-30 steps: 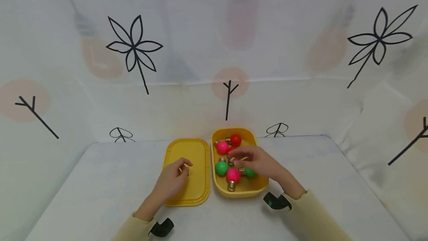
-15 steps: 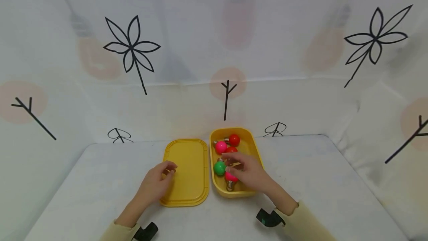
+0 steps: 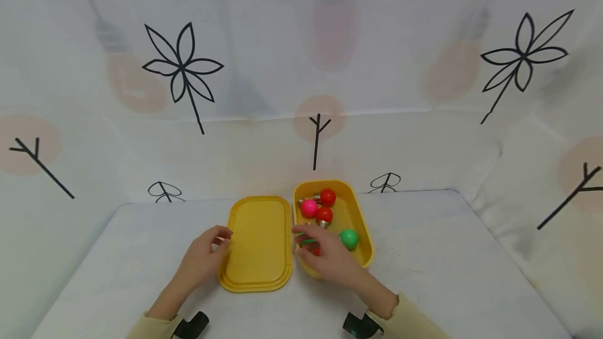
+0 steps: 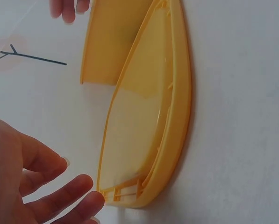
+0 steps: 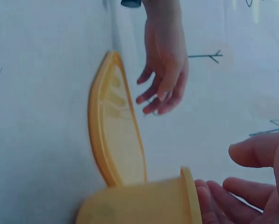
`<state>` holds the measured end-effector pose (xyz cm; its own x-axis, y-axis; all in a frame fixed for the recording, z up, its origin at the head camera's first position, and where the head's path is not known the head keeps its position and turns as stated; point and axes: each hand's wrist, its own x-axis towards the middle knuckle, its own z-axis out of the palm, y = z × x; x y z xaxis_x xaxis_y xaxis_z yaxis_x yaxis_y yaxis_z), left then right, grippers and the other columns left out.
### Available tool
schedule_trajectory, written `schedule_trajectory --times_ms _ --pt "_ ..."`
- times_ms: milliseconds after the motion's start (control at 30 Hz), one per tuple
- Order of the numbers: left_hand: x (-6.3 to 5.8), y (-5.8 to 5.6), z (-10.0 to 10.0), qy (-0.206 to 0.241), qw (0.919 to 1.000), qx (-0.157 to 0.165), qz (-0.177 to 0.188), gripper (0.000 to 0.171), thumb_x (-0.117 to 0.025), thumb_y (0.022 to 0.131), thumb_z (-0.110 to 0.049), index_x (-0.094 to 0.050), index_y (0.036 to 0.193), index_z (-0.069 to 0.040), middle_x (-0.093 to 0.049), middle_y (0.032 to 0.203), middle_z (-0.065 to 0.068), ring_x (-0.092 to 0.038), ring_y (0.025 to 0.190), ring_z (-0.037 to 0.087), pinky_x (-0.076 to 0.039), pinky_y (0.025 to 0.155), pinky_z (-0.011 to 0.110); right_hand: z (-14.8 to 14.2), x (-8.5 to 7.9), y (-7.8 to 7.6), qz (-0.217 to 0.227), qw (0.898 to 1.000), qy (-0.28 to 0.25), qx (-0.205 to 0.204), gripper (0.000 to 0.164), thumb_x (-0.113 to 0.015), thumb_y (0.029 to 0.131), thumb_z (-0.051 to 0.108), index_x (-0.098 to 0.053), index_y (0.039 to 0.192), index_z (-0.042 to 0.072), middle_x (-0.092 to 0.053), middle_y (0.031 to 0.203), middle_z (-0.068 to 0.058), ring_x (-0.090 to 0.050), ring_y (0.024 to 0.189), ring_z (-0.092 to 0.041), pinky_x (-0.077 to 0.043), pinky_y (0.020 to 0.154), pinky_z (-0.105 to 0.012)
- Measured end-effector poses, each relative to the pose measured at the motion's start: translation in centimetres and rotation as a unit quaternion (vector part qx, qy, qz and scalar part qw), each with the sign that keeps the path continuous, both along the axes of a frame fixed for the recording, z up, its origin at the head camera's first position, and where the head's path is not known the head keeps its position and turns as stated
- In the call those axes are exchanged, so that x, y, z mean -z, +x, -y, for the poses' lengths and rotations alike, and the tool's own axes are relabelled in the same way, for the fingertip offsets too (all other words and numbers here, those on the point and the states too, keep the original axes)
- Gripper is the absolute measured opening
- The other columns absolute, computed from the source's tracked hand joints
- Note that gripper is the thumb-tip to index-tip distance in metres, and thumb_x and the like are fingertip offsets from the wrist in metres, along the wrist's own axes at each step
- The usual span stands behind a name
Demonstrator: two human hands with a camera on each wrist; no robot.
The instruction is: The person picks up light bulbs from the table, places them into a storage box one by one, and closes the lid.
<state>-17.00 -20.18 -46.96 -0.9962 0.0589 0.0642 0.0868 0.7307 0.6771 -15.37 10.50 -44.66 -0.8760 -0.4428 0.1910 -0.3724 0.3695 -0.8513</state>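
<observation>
A yellow lid [image 3: 258,245] lies on the table, left of a yellow box [image 3: 347,212] that holds small light bulbs with metal screw bases. Visible inside are a pink bulb [image 3: 309,207], red bulbs [image 3: 328,197] and a green bulb [image 3: 349,239]; others are partly hidden under my right hand [image 3: 332,260]. That hand hovers over the box's near left part, thumb apart from the loosely bent fingers, nothing between them in the right wrist view. My left hand [image 3: 200,258] is beside the lid's left edge, fingers loosely bent, fingertips [image 4: 95,203] close to the rim in the left wrist view.
The table [image 3: 424,266] is covered in white cloth. Behind it and at the sides hangs a white cloth [image 3: 264,150] printed with black plant outlines and pale orange spots. Dark devices [image 3: 190,325] are worn at both wrists.
My right hand has moved left and nearer across the box, uncovering the green bulb at right and covering bulbs at the near left. My left hand has drawn back left from over the lid.
</observation>
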Motion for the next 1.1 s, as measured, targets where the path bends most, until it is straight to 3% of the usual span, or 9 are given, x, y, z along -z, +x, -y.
schedule_trajectory --times_ms 267,533,767,933,1100 --pt "0.5 -0.5 0.9 0.002 0.9999 -0.013 0.0 0.021 -0.055 0.099 -0.013 -0.062 0.119 -0.009 -0.064 0.115 0.004 -0.059 0.102 0.023 -0.05 0.083 0.039 3.2 0.6 1.0 0.017 0.999 -0.026 -0.01 0.044 -0.066 0.094 0.008 -0.055 0.137 0.008 -0.059 0.131 -0.006 -0.058 0.119 -0.026 -0.048 0.096 -0.029" --pt "0.6 -0.6 1.2 -0.01 0.9995 -0.022 0.018 0.025 -0.055 0.1 -0.018 -0.061 0.123 -0.009 -0.064 0.116 0.005 -0.058 0.099 0.023 -0.049 0.075 0.034 6.0 1.1 2.2 -0.041 0.998 0.053 -0.014 0.05 -0.065 0.094 0.015 -0.051 0.142 0.006 -0.054 0.14 -0.008 -0.057 0.12 -0.026 -0.046 0.1 -0.037" --pt "0.6 -0.8 1.3 -0.013 0.9993 -0.024 0.023 0.027 -0.055 0.1 -0.02 -0.06 0.125 -0.01 -0.065 0.116 0.006 -0.06 0.1 0.024 -0.05 0.077 0.037 8.0 1.9 2.7 -0.011 0.994 0.098 0.05 0.062 -0.064 0.094 0.022 -0.041 0.149 0.005 -0.043 0.149 -0.009 -0.04 0.138 -0.027 -0.035 0.11 -0.048" --pt "0.7 -0.8 1.3 -0.01 0.9993 -0.022 0.028 0.028 -0.054 0.099 -0.019 -0.06 0.125 -0.009 -0.066 0.117 0.007 -0.06 0.103 0.025 -0.051 0.082 0.041 8.8 3.5 2.1 0.005 0.993 0.055 0.104 0.071 -0.063 0.094 0.019 -0.029 0.153 -0.002 -0.032 0.156 -0.016 -0.03 0.144 -0.031 -0.029 0.113 -0.051" --pt "0.9 -1.0 1.4 -0.005 0.9995 -0.017 0.026 0.028 -0.054 0.099 -0.018 -0.059 0.125 -0.008 -0.065 0.119 0.007 -0.06 0.104 0.026 -0.051 0.085 0.043 9.4 4.6 1.4 0.001 0.991 0.031 0.129 0.078 -0.065 0.091 0.018 -0.025 0.153 -0.006 -0.022 0.159 -0.02 -0.023 0.146 -0.033 -0.026 0.114 -0.051"
